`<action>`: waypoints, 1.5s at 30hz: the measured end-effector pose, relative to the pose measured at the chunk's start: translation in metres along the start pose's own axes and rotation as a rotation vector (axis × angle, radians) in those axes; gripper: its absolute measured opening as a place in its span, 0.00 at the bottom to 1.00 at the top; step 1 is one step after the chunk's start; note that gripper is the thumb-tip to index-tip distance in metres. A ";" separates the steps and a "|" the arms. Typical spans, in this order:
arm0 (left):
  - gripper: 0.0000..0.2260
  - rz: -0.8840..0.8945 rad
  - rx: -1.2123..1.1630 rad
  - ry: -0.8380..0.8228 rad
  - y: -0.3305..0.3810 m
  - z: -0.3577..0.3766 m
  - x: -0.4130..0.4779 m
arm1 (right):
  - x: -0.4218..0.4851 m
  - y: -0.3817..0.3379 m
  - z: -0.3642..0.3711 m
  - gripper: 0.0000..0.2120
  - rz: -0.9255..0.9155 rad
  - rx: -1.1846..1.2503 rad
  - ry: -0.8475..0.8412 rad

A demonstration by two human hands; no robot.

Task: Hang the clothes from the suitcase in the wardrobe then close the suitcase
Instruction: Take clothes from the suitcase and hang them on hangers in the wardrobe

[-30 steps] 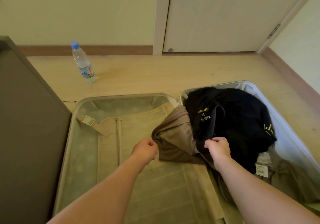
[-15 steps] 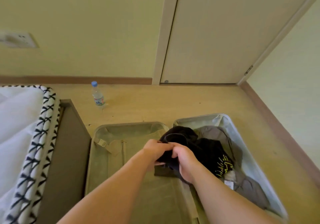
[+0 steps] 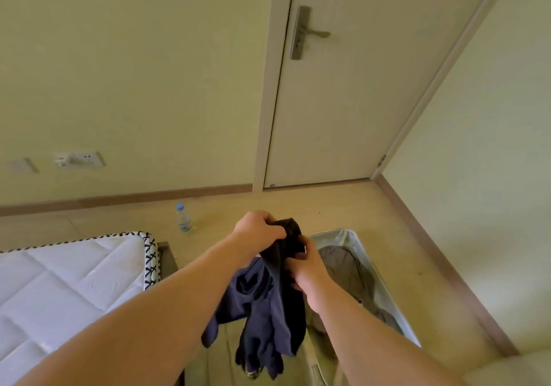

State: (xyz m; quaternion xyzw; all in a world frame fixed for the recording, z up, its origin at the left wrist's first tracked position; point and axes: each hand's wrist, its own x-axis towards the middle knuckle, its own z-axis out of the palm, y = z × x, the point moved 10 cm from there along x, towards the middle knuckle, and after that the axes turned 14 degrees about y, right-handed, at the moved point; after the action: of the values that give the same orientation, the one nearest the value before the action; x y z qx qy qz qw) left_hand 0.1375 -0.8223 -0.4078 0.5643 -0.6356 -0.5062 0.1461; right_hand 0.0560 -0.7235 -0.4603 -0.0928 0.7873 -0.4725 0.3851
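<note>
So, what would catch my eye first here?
The left hand and right hand grip a dark garment mid-frame, above the open suitcase at lower right. A white quilted mattress lies at left, a water bottle stands on the floor beyond it, and a closed door stands straight ahead.

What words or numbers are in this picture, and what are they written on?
No text here can be read.
Water bottle: it has a blue and white label, too small and blurred to read.
Black garment, gripped by the left hand and the right hand: a bit of yellowish print shows at its lowest edge, crumpled and unreadable.
Wall socket and door: no writing shows.
</note>
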 end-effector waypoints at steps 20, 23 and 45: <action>0.04 0.264 -0.032 0.092 0.158 -0.089 -0.160 | -0.197 -0.099 -0.068 0.17 -0.258 -0.010 -0.238; 0.05 0.292 -0.042 0.116 0.164 -0.081 -0.199 | -0.238 -0.099 -0.093 0.25 -0.374 -0.132 -0.254; 0.06 0.710 0.222 -0.190 0.198 0.085 -0.521 | -0.420 0.009 -0.363 0.15 -0.514 0.111 0.263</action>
State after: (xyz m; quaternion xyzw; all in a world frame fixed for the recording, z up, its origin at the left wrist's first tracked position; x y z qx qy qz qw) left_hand 0.1274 -0.3607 -0.0843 0.2719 -0.8532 -0.4021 0.1908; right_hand 0.0941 -0.2603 -0.1570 -0.2060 0.7540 -0.6049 0.1520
